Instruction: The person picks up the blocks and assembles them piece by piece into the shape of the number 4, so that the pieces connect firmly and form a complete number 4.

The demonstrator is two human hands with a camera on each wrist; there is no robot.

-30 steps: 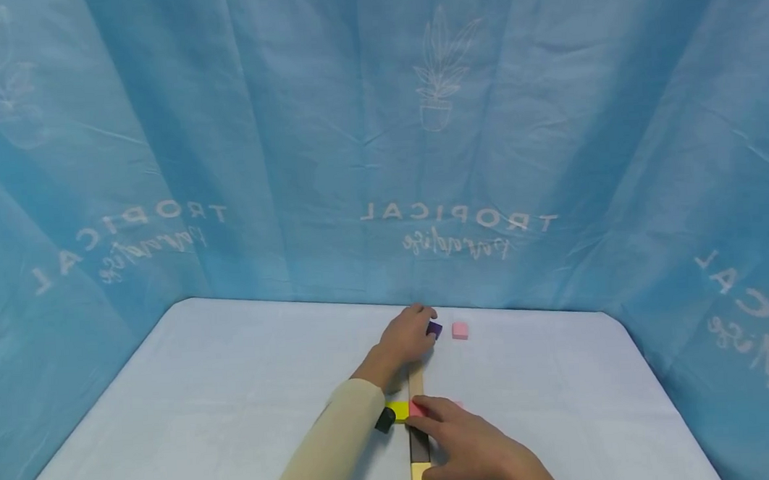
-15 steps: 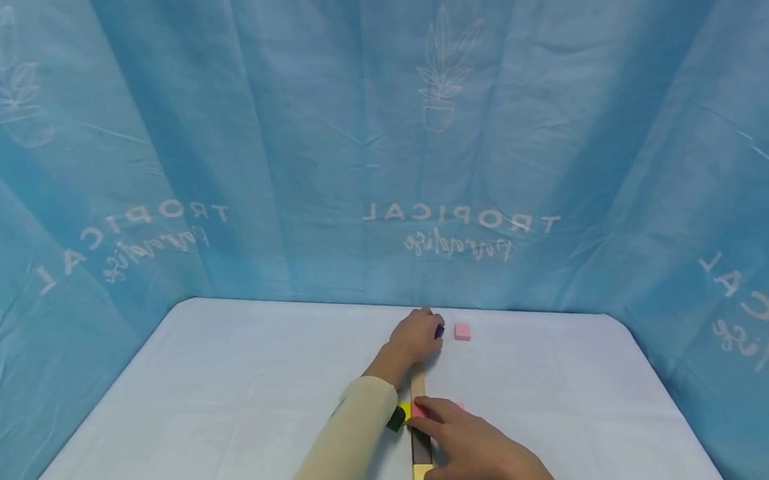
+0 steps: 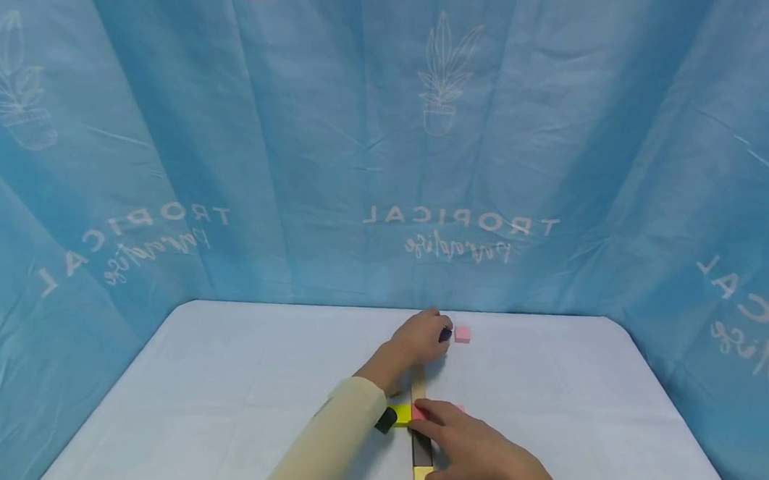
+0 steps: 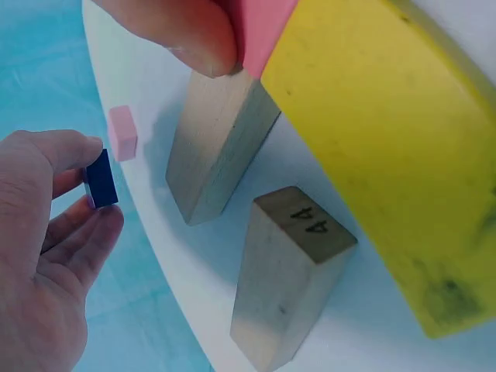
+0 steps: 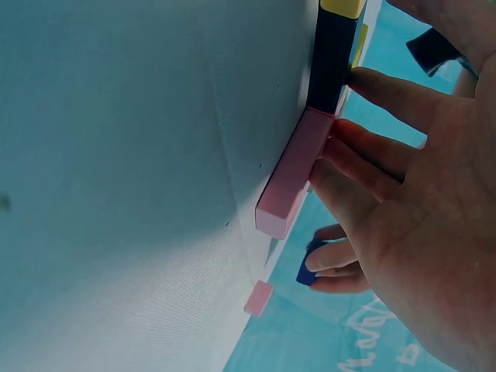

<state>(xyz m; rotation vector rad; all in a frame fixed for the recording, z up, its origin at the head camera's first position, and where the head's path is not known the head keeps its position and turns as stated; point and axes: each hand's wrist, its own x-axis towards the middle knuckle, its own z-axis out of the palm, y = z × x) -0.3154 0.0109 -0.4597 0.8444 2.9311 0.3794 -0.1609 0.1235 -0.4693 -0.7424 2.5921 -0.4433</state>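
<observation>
My left hand [image 3: 422, 337] is at the far side of the table, pinching a small dark blue block [image 4: 101, 180] between thumb and fingers. Just to its right is a small pink block [image 3: 463, 334]. My right hand [image 3: 470, 442] touches a line of blocks nearer me with extended fingers. Its fingertips are at a long pink block [image 5: 294, 174] and a black block [image 5: 333, 58], its thumb at a pale yellow block [image 3: 423, 479]. A bright yellow block [image 4: 387, 155] branches off to the left. A plain wooden block [image 4: 217, 147] continues the line beyond.
Another wooden block, marked 44 [image 4: 298, 263], stands beside the bright yellow one, partly hidden by the left arm in the head view. A black device [image 3: 386, 420] sits at the left wrist. Blue printed curtains [image 3: 315, 164] surround the white table [image 3: 260, 362].
My left hand has shifted slightly right with the dark blue block, closer to the small pink block. The right hand has stayed in place at the line of blocks.
</observation>
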